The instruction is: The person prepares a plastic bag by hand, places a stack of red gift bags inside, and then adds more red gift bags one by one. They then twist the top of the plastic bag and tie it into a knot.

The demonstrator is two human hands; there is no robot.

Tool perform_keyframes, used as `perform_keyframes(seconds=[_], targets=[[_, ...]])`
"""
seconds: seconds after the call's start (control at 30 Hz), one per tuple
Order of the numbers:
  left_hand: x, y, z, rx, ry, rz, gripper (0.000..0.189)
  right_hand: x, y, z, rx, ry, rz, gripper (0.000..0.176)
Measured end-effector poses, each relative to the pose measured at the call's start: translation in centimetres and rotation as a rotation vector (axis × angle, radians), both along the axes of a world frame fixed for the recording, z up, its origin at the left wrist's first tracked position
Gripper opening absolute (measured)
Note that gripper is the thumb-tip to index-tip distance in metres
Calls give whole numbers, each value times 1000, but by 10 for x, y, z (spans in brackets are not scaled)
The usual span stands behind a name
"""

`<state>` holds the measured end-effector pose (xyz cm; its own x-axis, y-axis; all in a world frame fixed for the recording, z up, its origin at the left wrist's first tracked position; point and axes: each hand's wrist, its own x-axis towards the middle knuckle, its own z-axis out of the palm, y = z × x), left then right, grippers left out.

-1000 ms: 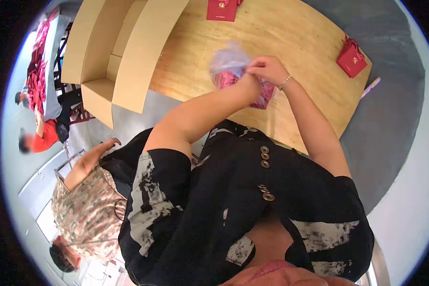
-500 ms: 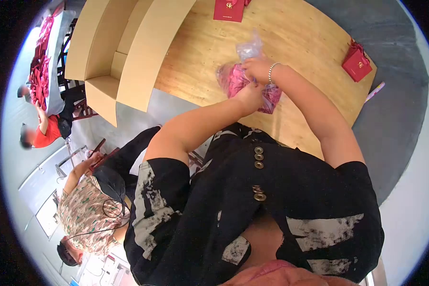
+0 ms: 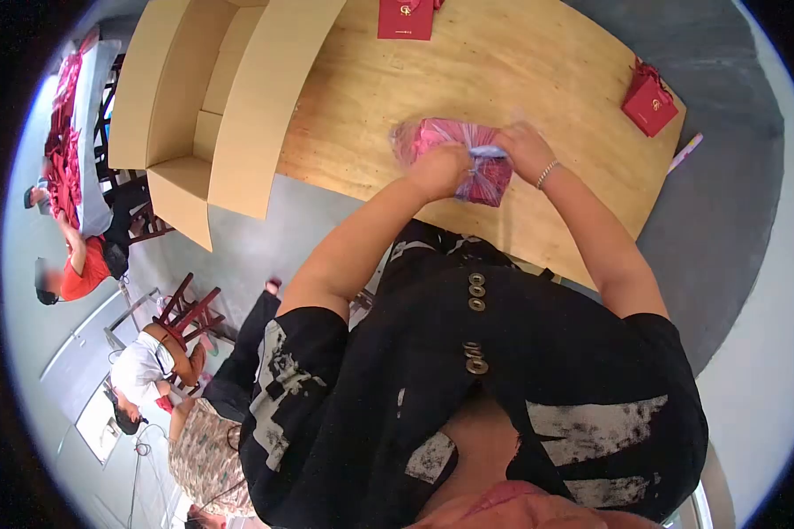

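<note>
A clear plastic bag [image 3: 454,154] stuffed with pink-red items lies on the plywood table [image 3: 520,70] in front of me. My left hand [image 3: 438,170] grips the bag's near left side. My right hand [image 3: 524,150] pinches the twisted plastic neck on the bag's right side. Both hands press the bag down against the table top.
An open cardboard box [image 3: 212,106] with raised flaps stands at the table's left end. Small red gift bags sit at the far edge [image 3: 406,18] and the right corner [image 3: 649,101]. Other people [image 3: 71,256] sit at the left, by another table with red goods.
The bag's loose plastic top, held up before, is now pulled down flat across the bag. My right hand moved right and down. A person at the left has moved further away.
</note>
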<state>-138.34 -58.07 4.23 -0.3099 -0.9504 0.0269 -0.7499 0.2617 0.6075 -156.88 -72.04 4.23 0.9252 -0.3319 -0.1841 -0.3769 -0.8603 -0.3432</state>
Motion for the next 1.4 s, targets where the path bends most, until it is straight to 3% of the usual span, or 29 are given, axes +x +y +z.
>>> perform_keyframes(seconds=[0.07,0.1,0.13,0.17,0.23,0.27,0.37,0.47,0.53,0.6,0.7,0.77,0.9,1.0,1.07,1.1,1.17,1.27,1.33,1.4], targets=[[-2,0,-5,225,159,263,16,-9,15,6,-87,10,63,25],[-2,-2,-5,226,162,266,16,-13,24,7,-79,56,6,23],[-1,-6,-4,416,276,394,19,-17,33,9,-72,103,-53,21],[-2,-9,-3,607,392,519,22,-16,45,9,135,161,-221,18],[-5,-12,-11,658,456,573,22,-24,75,1,209,-19,-338,18],[-7,-12,-15,705,514,629,23,-26,85,3,270,41,-396,22],[-5,-18,4,745,475,665,21,-21,108,4,269,-37,-278,24],[-5,-17,-26,779,543,647,14,5,107,8,346,-258,-400,23],[-1,-19,-39,698,631,609,12,17,103,0,395,-341,-483,23],[7,-18,-41,619,715,570,12,25,104,-16,432,-624,-622,27],[20,-17,-35,723,758,469,13,18,97,-16,348,-541,-424,35],[20,-12,-47,655,813,350,10,16,95,-17,344,-528,-434,32],[11,-10,-46,603,870,383,12,20,89,-23,348,-413,-520,27],[14,-7,-35,438,714,356,12,23,89,-20,300,-410,-520,22],[11,-3,-60,350,701,361,11,23,90,-18,298,-462,-503,18],[10,-5,-37,294,421,346,13,24,90,-14,318,-414,-555,22],[4,-1,-21,176,326,380,17,29,89,-12,250,-419,-602,32],[-3,7,-20,91,338,472,21,38,81,-1,194,-372,-543,40],[2,7,-19,65,365,483,21,37,72,2,138,-264,-317,31],[-4,3,-24,51,415,468,21,38,66,0,131,-226,-321,20]])
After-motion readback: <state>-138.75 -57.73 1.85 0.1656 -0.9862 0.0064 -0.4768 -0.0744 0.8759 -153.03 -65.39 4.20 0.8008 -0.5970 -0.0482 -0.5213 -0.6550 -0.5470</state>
